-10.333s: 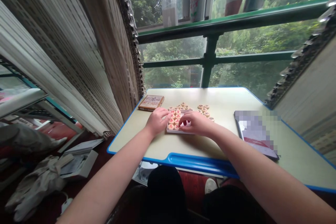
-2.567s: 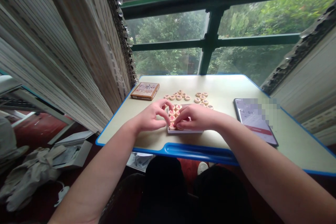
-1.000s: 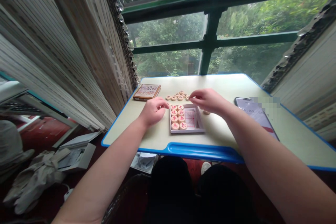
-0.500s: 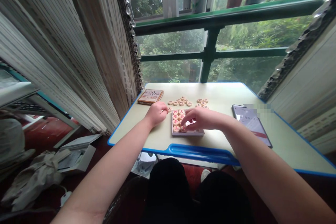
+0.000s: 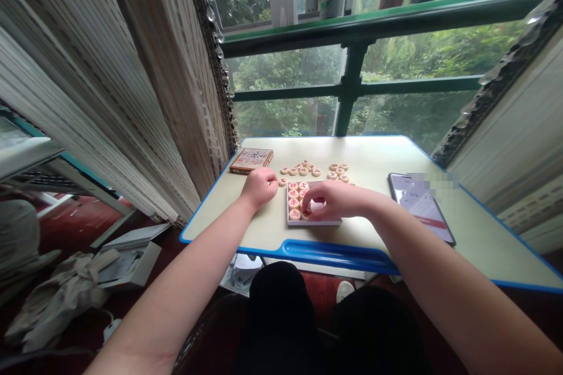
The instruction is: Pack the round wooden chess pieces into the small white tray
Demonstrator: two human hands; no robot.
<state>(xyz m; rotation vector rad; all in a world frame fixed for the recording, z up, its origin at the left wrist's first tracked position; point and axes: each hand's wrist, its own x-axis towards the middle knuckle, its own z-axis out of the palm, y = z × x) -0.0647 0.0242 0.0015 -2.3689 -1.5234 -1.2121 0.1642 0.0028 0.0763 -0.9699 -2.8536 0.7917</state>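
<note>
A shallow white box stands near the middle of the table, with round wooden pieces marked in red in rows on its left side. My right hand is over the box, its curled fingers down at a piece in the second column; the fingertips are partly hidden. My left hand rests on the table left of the box, fingers curled in; what they hold, if anything, is hidden. A loose piece lies just right of it. Behind the box several more pieces lie in two loose groups.
A flat brown-edged box lies at the table's back left. To the right is a phone. A blue tray groove runs along the front edge of the table. Cans and cups stand on the window ledge.
My left hand's fingers have curled in more. My right hand has dipped slightly at the same part of the box. The view has shifted a little.
</note>
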